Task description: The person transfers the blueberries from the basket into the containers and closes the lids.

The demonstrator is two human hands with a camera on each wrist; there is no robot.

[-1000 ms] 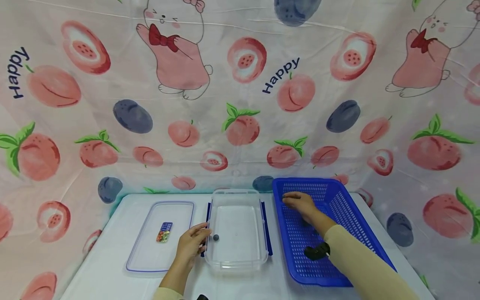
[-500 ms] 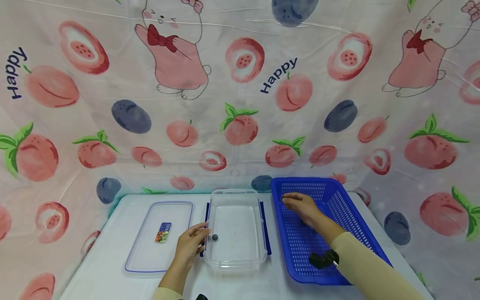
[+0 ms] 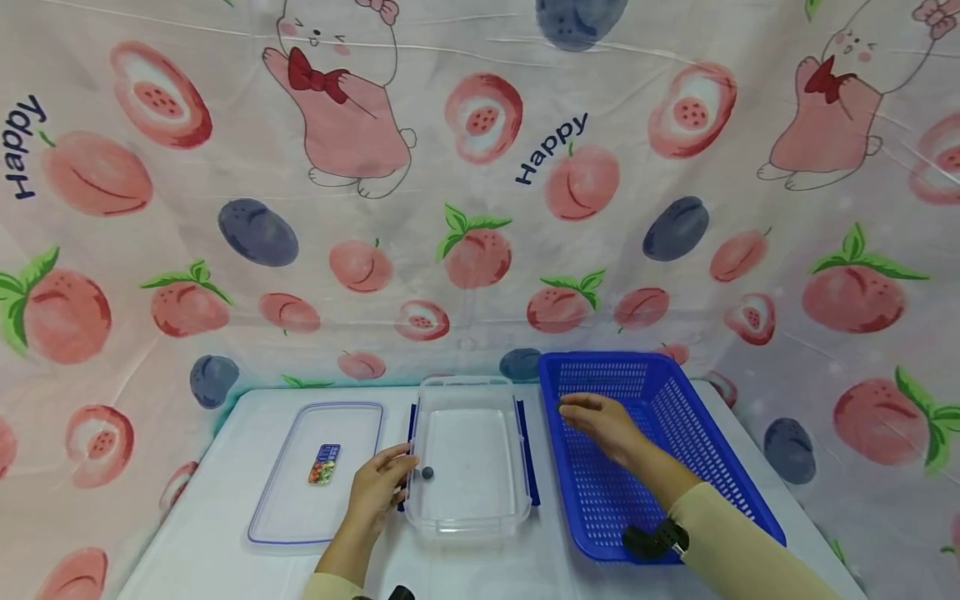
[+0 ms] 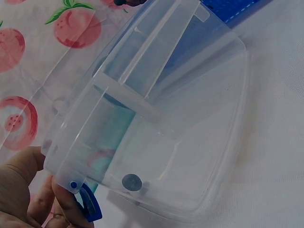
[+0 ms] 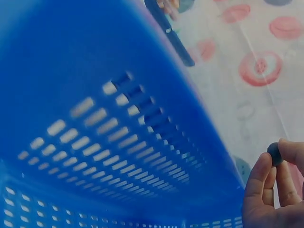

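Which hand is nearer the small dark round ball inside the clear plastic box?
Left hand, holding the box beside the ball; right hand, farther away, over the blue plastic basket.

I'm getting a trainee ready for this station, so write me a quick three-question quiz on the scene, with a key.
1. True or false: the lid is on the clear box.
2. Which hand pinches a small dark ball?
3. Fill in the number: inside the clear box lies ___ small dark ball(s).

Key: 1. False, it lies beside it on the table. 2. The right hand. 3. One.
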